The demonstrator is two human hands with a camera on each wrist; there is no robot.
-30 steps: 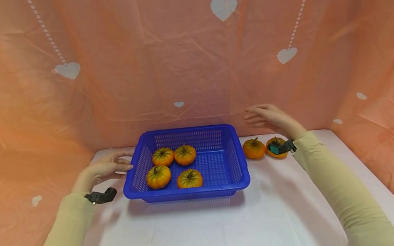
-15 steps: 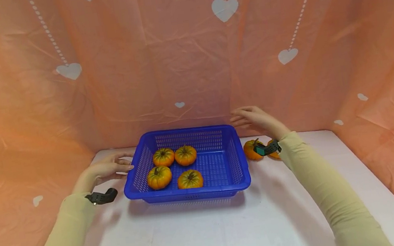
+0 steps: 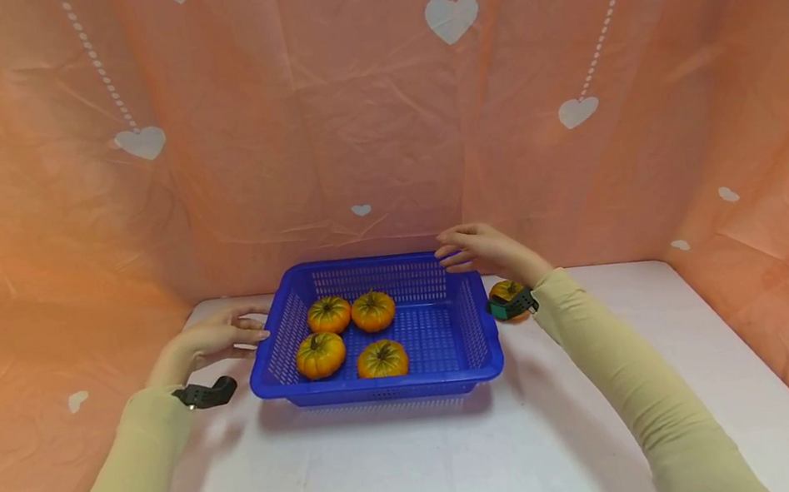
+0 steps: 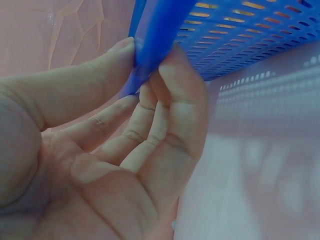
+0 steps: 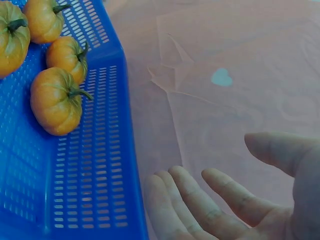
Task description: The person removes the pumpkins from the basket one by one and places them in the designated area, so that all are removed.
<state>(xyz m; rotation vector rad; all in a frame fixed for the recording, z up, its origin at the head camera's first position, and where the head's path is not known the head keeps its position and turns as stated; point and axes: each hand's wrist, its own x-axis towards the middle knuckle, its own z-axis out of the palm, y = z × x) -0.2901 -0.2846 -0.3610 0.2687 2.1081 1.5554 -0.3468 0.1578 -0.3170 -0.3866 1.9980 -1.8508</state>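
Note:
A blue plastic basket with slotted walls stands on the table, and several small orange pumpkins lie in its left and middle part. At the basket's left end, my left hand pinches the rim between thumb and index finger, as the left wrist view shows at the rim. My right hand hovers over the back right corner of the basket, fingers loosely extended and holding nothing. Beneath the right wrist, outside the basket, sits another pumpkin, partly covered by the wrist strap.
White cloth covers the table. A peach curtain with white hearts hangs directly behind the basket and along both sides. Black straps are worn on both wrists.
My right hand has moved left from above the outside pumpkins to the basket's back right corner. Its wrist now hides the farther outside pumpkin. The left hand stays at the rim.

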